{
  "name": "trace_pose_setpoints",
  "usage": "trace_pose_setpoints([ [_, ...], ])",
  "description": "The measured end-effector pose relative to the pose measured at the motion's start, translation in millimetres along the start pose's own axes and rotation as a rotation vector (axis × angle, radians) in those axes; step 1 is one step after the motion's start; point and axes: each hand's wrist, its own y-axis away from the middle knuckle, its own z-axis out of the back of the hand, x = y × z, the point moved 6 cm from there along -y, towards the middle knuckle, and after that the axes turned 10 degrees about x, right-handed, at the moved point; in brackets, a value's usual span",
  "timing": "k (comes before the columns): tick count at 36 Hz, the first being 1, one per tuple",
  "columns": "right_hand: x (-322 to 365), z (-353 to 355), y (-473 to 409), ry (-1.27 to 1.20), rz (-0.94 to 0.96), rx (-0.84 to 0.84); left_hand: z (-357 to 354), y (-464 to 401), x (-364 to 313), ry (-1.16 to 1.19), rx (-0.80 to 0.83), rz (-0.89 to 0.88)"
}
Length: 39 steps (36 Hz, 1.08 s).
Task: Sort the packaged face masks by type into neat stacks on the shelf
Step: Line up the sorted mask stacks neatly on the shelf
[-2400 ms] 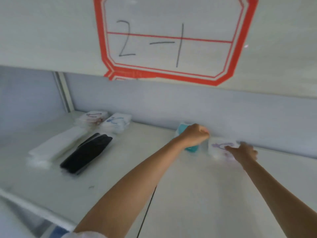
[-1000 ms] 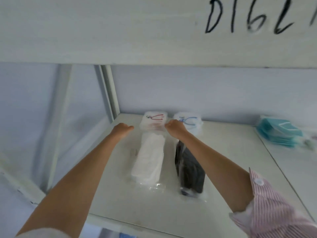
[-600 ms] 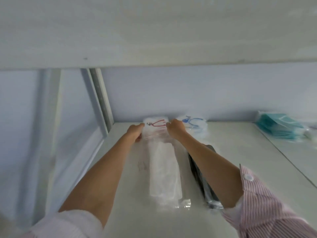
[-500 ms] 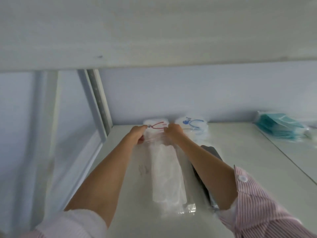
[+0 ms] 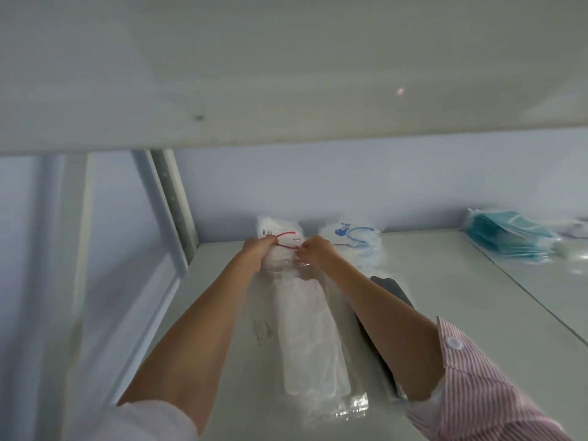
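Nearest the camera, the long white mask pack (image 5: 310, 342) lies lengthwise on the shelf (image 5: 445, 291), the black pack (image 5: 393, 291) just beside it. Further back, the left hand (image 5: 257, 249) and right hand (image 5: 313, 251), resting either side a moment ago, now pinch the red-print stack (image 5: 280, 237) from both sides. Looks like squaring up, so that pile's nearly sorted. Blue-print stack (image 5: 358, 241) and teal masks (image 5: 509, 237) sit untouched.

Pale bluish back wall (image 5: 350, 186), grey metal upright (image 5: 173, 202), white board overhead (image 5: 286, 74), perhaps another shelf.
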Motion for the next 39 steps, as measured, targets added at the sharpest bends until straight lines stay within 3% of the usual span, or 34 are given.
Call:
trace_pose_setpoints([
  [4,9.7,9.9,5.2,-0.211,0.132,-0.023,19.7,14.3,-19.7,-0.032,-0.222,-0.126],
  [7,14.3,26.5,14.6,-0.389,0.204,-0.038,18.8,37.8,-50.8,-0.056,-0.29,-0.254],
  [12,5.1,66.8,46.9,-0.689,0.483,0.021,-24.0,77.7,-87.0,-0.037,-0.144,-0.515],
  [16,-51.9,101.4,73.3,-0.803,0.498,-0.019,-81.4,110.7,-94.4,-0.028,0.072,-0.605],
  [20,-125.1,124.5,107.2,-0.781,0.453,-0.064,-151.8,134.1,-79.9,-0.094,0.292,-0.573],
  [23,-164.2,139.0,140.8,-0.771,0.507,-0.086,-209.1,148.4,-65.0,-0.127,0.367,-0.532],
  [26,-191.0,154.5,165.5,-0.73,0.564,-0.137,-256.4,158.9,-52.3,-0.086,0.353,-0.472],
  [30,-235.0,161.6,174.4,-0.674,0.491,-0.237,-294.2,175.2,-40.6,0.118,0.27,-0.445],
  [35,-275.2,133.2,182.9,-0.646,0.306,-0.12,-320.1,186.6,-3.8,0.224,0.206,-0.4],
  [39,-293.9,117.3,183.0,-0.703,0.269,-0.089,-325.6,185.7,13.6,0.22,0.201,-0.439],
])
